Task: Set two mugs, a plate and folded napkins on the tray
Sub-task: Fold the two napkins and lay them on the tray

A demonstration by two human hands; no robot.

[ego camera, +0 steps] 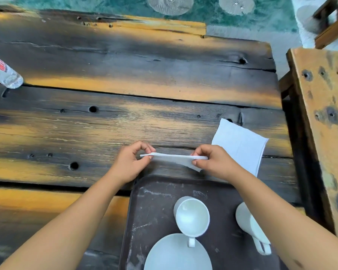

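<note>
- Both hands are busy with one white napkin (174, 159), held just above the table (125, 117) past the far edge of the tray (144, 211). The left hand (130, 162) pinches its left end between thumb and curled fingers, and the right hand (213, 160) pinches the right end the same way, so the napkin is stretched flat between them, looking folded over.
- A second napkin (242, 143) lies flat on the wood just right of the right hand, partly tucked behind it. It's not on the tray.
- The tray is dark, scuffed with whitish marks, and sits at the near edge of the table, right under the person's forearms.
- On the tray: one white mug (192, 217) standing upright, mouth open to the camera, handle pointing toward the person. Its handle overlaps the rim of the white plate (176, 254), which sits at the near end of the tray and is cut off by the bottom of the picture.
- The other mug (250, 225) is to the right on the tray, mostly hidden by the right forearm, so it's hard to say more about it.
- Off to the far left, a clear plastic bottle (4, 73) with a red label pokes in at the edge, well apart from everything else.
- A wooden bench (320, 114) stands just beside the table's right side, next to the loose napkin.
</note>
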